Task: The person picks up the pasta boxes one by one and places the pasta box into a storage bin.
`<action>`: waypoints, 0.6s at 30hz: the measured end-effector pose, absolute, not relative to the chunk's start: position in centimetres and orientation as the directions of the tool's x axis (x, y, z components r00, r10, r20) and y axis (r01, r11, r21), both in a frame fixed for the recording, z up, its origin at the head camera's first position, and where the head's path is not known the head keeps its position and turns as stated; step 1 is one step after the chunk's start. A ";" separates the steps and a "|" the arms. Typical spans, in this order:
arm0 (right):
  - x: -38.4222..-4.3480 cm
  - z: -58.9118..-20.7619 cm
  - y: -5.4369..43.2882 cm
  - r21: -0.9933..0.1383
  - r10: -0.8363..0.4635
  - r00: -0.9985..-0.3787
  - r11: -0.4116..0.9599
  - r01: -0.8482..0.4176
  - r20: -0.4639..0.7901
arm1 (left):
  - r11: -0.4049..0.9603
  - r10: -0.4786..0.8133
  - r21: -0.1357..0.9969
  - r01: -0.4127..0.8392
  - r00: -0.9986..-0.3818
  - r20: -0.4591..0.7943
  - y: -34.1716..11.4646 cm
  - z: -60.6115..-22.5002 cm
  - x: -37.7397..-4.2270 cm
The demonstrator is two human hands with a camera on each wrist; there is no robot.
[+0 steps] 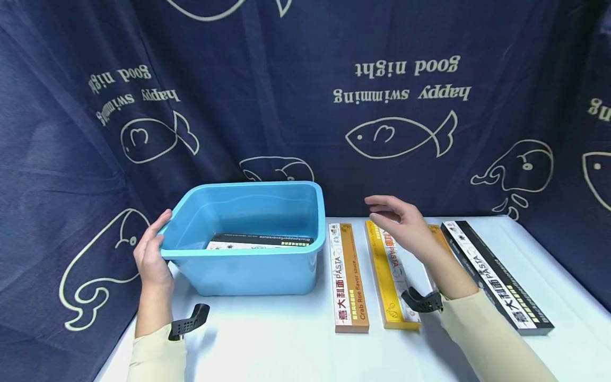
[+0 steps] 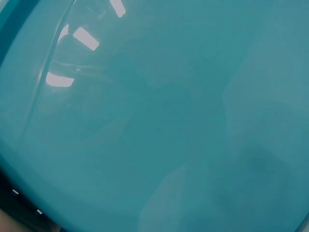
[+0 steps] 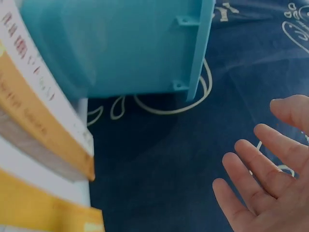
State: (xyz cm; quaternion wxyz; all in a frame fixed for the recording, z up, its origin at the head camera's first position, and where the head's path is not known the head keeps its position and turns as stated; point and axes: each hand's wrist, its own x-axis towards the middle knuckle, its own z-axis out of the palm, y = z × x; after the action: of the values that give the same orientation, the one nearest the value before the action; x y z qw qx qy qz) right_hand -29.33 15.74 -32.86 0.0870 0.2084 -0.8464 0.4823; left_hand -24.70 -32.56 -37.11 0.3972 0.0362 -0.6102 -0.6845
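Note:
A light blue plastic bin [image 1: 243, 273] stands at the left of the table, and my left hand [image 1: 154, 254] grips its left rim. The bin's smooth blue wall [image 2: 159, 111] fills the left wrist view; that hand's fingers are hidden there. Inside lies a black and white pasta box [image 1: 260, 240], partly hidden by the front wall. My right hand [image 1: 398, 220] hovers over the far ends of the boxes, holding nothing, its fingers [image 3: 251, 186] spread and loosely bent. Below it is a yellow pasta box [image 1: 382, 281]; left of that lies an orange-brown crab roe pasta box [image 1: 350, 276].
Another orange-brown box [image 1: 439, 233] lies mostly behind the right forearm. A black pepper pasta box [image 1: 496, 276] is farther right. All rest on a white-covered table [image 1: 267, 339], with a dark blue fish-print curtain [image 1: 296, 106] directly behind and at the sides.

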 end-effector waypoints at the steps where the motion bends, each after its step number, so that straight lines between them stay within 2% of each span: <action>1: -29.2 -33.1 16.0 -0.778 -0.266 -0.897 0.450 -0.439 0.353 | 0.060 -0.588 0.863 0.501 -0.681 0.436 -32.6 -37.1 -24.7; 5: -28.8 -34.2 17.0 -0.765 -0.254 -0.893 0.462 -0.449 0.371 | 0.064 -0.587 0.864 0.500 -0.681 0.438 -32.7 -37.0 -24.7; 11: -28.0 -35.6 19.0 -0.738 -0.197 -0.925 0.559 -0.378 0.325 | 0.075 -0.594 0.869 0.490 -0.678 0.434 -32.7 -37.0 -24.6; 18: -27.2 -36.8 22.0 -0.707 -0.142 -0.934 0.618 -0.342 0.328 | 0.053 -0.587 0.869 0.492 -0.688 0.426 -32.6 -36.9 -24.6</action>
State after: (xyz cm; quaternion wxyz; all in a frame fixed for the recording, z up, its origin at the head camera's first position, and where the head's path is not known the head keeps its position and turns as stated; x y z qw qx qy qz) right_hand -27.16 22.05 -36.80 0.1205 0.1359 -0.8914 0.4152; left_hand -24.61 -32.62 -36.90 0.3929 0.0390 -0.6102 -0.6869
